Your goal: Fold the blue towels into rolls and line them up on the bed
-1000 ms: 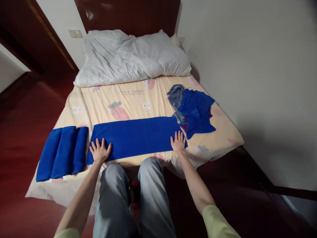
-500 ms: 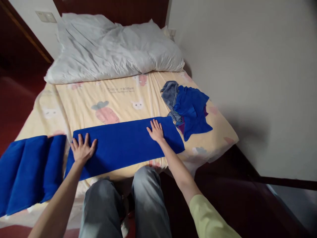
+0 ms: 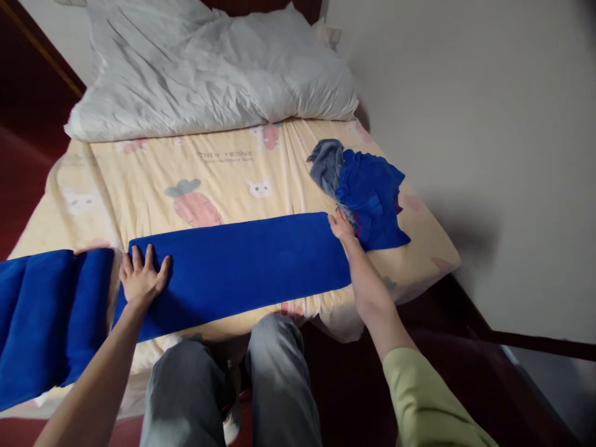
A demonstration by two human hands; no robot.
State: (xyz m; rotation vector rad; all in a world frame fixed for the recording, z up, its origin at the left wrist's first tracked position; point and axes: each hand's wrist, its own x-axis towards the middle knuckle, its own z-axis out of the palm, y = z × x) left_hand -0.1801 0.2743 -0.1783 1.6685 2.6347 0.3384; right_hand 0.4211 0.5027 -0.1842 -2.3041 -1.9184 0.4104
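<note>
Long blue towel (image 3: 242, 261), folded into a narrow strip, lay flat across the near edge of the bed (image 3: 139, 180), on the carrot-and-rabbit sheet. Left hand (image 3: 139, 279) was palm down on its left end, fingers spread. Right hand (image 3: 342, 226) sat at the far right corner; can't tell whether it pinched the edge or only touched it.

Folded blue towels (image 3: 41, 323) lay just left of the strip, apart from it. A loose heap of blue and grey cloths (image 3: 367, 198) lay just beyond the right hand. A rumpled white duvet (image 3: 209, 68) lay at the head of the bed.

My read: the left palm should pin its end. The right corner needs a firm two-layer grip clear of the heap, with the long edges kept parallel so nothing skews.
</note>
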